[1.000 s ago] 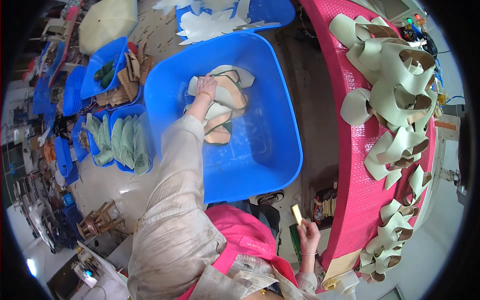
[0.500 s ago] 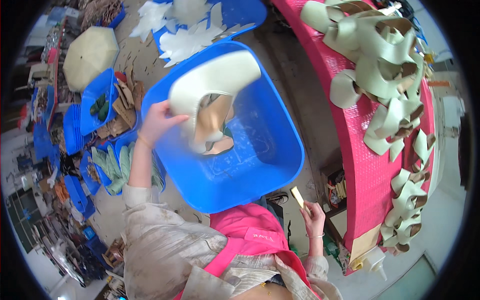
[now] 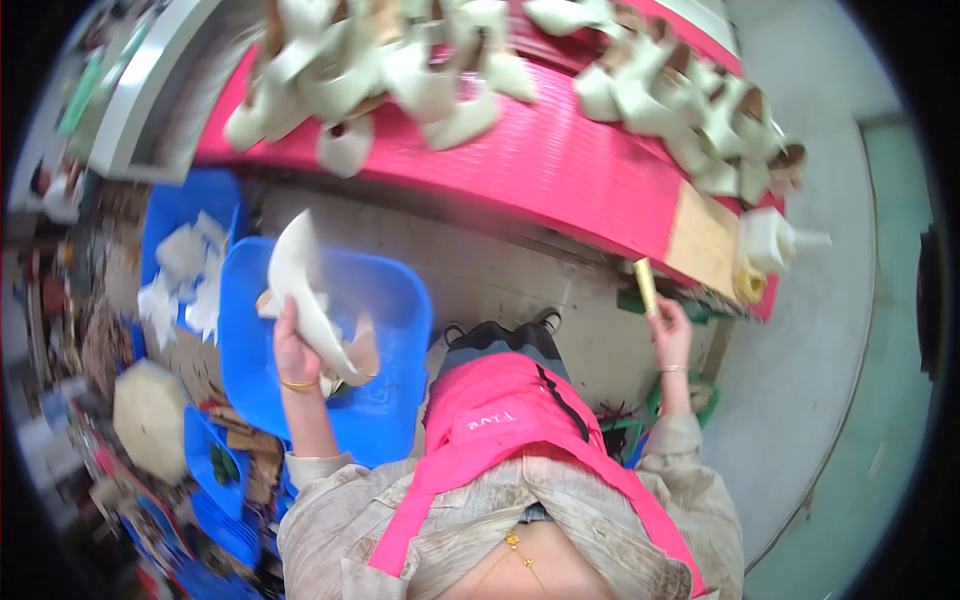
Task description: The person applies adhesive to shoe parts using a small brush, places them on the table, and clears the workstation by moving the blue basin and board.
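A cream shoe upper (image 3: 308, 285) with a tan inner side is gripped by my left hand (image 3: 297, 350), fingers closed on its edge. The upper stands tilted over a blue plastic bin (image 3: 408, 330), where tan and pale pieces partly show behind it. To the right, near the bench's front edge, my right hand (image 3: 672, 335) pinches a short, flat, pale yellow stick (image 3: 646, 285) that points up and away from me. Whether the stick is a brush or another tool, I cannot tell.
A pink-covered bench (image 3: 590, 185) runs across the far side, bearing several cream shoe uppers (image 3: 440, 85). At its right end are a cardboard sheet (image 3: 705, 235) and a white nozzle bottle (image 3: 765, 240). A second blue bin (image 3: 200, 190) with white pieces and a pale umbrella (image 3: 150, 420) are at left.
My view has swung right toward the bench, which now lies across the far side. The left hand has turned the shoe upper more edge-on. The right hand still holds the stick.
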Demonstrator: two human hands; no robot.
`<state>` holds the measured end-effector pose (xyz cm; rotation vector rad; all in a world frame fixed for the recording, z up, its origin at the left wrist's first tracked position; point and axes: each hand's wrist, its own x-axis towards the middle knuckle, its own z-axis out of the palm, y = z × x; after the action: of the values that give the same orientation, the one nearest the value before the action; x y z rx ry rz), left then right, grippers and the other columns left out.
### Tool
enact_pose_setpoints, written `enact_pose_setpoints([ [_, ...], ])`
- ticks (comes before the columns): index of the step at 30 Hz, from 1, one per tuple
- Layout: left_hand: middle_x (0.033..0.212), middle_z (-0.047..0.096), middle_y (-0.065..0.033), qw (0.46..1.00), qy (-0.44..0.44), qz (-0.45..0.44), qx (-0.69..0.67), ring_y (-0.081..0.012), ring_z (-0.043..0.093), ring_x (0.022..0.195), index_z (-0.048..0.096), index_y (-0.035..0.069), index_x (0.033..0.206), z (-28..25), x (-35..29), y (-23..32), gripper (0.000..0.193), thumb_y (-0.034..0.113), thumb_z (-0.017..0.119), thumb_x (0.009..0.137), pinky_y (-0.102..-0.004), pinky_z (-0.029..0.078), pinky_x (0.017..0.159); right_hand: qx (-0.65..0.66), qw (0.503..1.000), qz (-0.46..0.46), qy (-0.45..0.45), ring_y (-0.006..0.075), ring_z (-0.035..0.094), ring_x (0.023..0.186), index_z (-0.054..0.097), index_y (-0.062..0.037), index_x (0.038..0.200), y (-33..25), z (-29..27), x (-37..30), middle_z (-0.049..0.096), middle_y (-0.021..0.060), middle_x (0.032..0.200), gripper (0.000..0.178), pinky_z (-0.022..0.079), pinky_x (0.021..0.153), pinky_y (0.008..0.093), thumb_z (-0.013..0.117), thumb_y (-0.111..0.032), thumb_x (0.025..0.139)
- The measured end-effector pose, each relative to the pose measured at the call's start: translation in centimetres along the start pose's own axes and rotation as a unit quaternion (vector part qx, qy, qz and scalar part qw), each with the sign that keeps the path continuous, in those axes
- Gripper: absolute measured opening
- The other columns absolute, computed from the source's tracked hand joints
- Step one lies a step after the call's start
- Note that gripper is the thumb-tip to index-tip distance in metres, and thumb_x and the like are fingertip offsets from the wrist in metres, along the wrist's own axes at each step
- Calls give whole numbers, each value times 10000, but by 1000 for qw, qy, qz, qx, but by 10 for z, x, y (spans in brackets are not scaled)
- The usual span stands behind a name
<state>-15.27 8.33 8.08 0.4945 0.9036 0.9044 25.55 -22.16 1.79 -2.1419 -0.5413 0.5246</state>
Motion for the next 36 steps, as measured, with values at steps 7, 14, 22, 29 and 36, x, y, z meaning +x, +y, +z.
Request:
enact_pose_setpoints([
  [7,922,561,-94,953,-158,-258,32,-174,557,778,462,-3,1056,234,22,-188,316,210,455,822,-292,456,705,-298,926,121,198,270,567,666,595,-51,799,111,-210,60,589,135,724,171,440,625,340,602,-176,682],
  [14,1014,522,-117,899,-219,-378,26,-218,511,911,438,-16,1073,345,69,-337,334,208,450,826,-334,396,824,-368,897,172,176,286,565,694,584,-64,757,158,-224,146,581,137,706,167,434,619,361,602,-209,677],
  [22,1043,507,-154,914,-133,-377,-61,-270,495,950,435,-24,1080,292,102,-351,344,211,423,829,-387,397,839,-348,913,167,131,307,538,747,571,-102,817,131,-245,123,563,118,776,167,427,648,406,583,-226,706],
  [29,1070,495,-154,776,-314,-435,-332,-284,476,975,434,-16,1096,234,134,-347,367,243,393,840,-402,373,858,-350,917,59,185,284,538,702,589,-89,835,137,-223,95,555,119,749,154,437,645,360,600,-150,694],
  [36,1048,502,-147,947,-42,-315,-46,-267,494,949,435,-19,1084,268,112,-322,350,216,430,826,-382,401,823,80,994,68,-3,125,528,717,595,-13,882,30,-72,140,581,58,795,238,431,654,252,634,-117,671],
])
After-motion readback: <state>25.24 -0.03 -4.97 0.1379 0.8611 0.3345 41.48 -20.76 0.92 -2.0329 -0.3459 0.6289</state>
